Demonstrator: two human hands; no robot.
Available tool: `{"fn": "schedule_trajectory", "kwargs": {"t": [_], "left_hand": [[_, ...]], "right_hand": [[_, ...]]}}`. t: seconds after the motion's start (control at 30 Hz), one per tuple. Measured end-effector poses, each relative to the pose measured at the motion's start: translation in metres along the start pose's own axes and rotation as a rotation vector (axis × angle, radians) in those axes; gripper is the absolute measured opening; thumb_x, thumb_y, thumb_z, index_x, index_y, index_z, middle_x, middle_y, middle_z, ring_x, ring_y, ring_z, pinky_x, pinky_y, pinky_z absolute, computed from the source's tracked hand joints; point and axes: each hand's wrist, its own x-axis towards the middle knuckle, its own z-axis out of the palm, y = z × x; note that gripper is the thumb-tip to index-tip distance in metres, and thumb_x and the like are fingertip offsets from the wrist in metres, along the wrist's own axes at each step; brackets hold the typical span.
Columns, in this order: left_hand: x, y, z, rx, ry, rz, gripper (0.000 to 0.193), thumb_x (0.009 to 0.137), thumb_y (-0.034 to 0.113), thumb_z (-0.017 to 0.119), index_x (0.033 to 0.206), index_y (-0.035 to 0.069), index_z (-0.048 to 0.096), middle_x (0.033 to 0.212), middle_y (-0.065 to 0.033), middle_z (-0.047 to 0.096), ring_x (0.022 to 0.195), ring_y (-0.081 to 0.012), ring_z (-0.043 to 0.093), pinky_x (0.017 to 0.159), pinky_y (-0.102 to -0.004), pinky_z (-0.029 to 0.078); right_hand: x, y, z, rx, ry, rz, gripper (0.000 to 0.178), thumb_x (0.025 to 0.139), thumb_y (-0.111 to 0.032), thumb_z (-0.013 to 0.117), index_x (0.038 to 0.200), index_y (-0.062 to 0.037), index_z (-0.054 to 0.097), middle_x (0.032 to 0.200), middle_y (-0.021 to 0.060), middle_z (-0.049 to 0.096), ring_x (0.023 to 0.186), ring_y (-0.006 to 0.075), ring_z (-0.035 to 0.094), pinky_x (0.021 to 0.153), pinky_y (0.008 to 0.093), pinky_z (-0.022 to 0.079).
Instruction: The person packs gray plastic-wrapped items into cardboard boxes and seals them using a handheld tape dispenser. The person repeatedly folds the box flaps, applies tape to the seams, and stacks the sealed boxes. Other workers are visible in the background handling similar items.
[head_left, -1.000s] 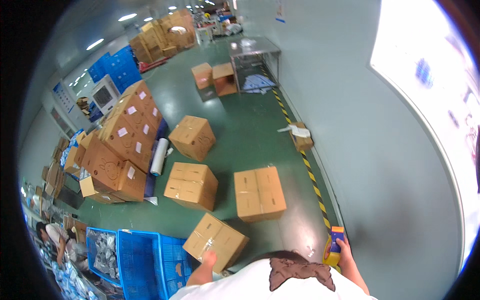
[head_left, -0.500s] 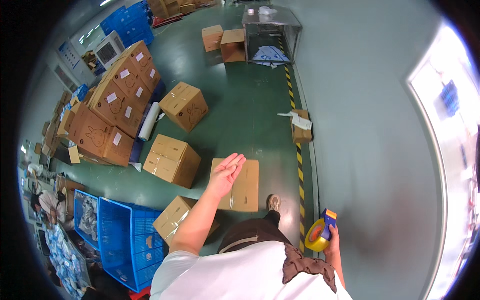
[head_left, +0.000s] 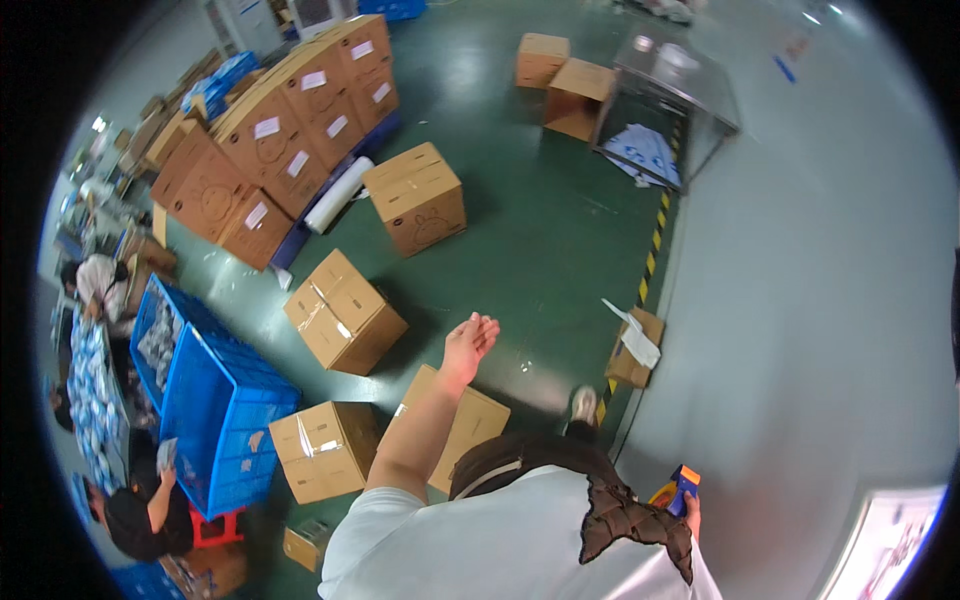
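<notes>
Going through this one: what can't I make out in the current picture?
All in the head view:
- Right wrist: hidden behind the white shirt; the right hand shows.
- Tape dispenser: partly hidden by the right hand.
- Carton nearest the left hand: left part hidden by the left forearm.
- Taped carton beyond it: contents hidden by closed flaps.
- Item held by a co-worker: too small to identify.

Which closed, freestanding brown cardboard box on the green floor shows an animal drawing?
The brown cardboard box right of the white cylindrical roll: its side bears one; the others show none.
</notes>
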Motion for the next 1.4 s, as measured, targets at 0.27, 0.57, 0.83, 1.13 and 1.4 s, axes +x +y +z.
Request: {"fn": "schedule_trajectory", "kwargs": {"t": [0.27, 0.57, 0.83, 1.13, 1.4], "left_hand": [[0.054, 0.01, -0.073, 0.394, 0.565, 0.151, 0.012, 0.077, 0.011, 0.064, 0.075, 0.002, 0.057, 0.066, -0.0029, 0.057, 0.059, -0.0094, 0.052, 0.051, -0.0211, 0.042], [-0.033, -0.036, -0.082, 0.89, 1.163, 0.136, 0.021, 0.071, 0.015, 0.068, 0.075, 0.001, 0.052, 0.087, -0.0093, 0.055, 0.073, -0.0203, 0.053, 0.06, -0.0302, 0.044], [0.02, -0.009, -0.191, -0.145, 1.393, 0.046, 0.033, 0.082, 0.027, 0.052, 0.075, -0.005, 0.058, 0.06, -0.0155, 0.058, 0.05, -0.0233, 0.057, 0.047, -0.0356, 0.046], [0.111, 0.142, -0.203, 0.5, 1.53, -0.025, 0.034, 0.073, 0.038, 0.063, 0.066, 0.005, 0.065, 0.06, -0.01, 0.061, 0.061, -0.0248, 0.061, 0.061, -0.0352, 0.047], [0.12, 0.085, -0.24, 0.434, 1.772, -0.353, 0.025, 0.069, 0.031, 0.06, 0.064, 0.007, 0.064, 0.06, -0.0104, 0.061, 0.059, -0.0234, 0.061, 0.057, -0.033, 0.046]], "right_hand": [[0.256, -0.145, 0.19, -0.271, -0.489, 0.086, 0.026, 0.082, -0.021, 0.05, 0.105, -0.0086, 0.043, 0.069, 0.011, 0.053, 0.054, 0.0239, 0.055, 0.045, 0.0377, 0.047], [0.379, -0.204, 0.566, -0.693, -0.856, 0.042, 0.056, 0.079, -0.016, 0.056, 0.129, -0.0152, 0.03, 0.085, 0.0091, 0.054, 0.06, 0.0211, 0.057, 0.05, 0.0352, 0.051], [0.38, -0.152, 0.766, -0.55, -1.007, 0.191, 0.039, 0.08, -0.017, 0.052, 0.118, -0.012, 0.043, 0.086, 0.0085, 0.056, 0.065, 0.0209, 0.058, 0.06, 0.0366, 0.05], [0.365, -0.146, 0.971, -0.954, -1.129, 0.268, 0.019, 0.08, -0.015, 0.049, 0.097, -0.0103, 0.046, 0.073, 0.0089, 0.054, 0.057, 0.0235, 0.056, 0.051, 0.0394, 0.05], [0.275, -0.024, 1.242, -1.046, -1.498, 0.233, 0.038, 0.08, -0.015, 0.051, 0.115, -0.0101, 0.038, 0.083, 0.0129, 0.053, 0.06, 0.0262, 0.058, 0.051, 0.0402, 0.051]]}}
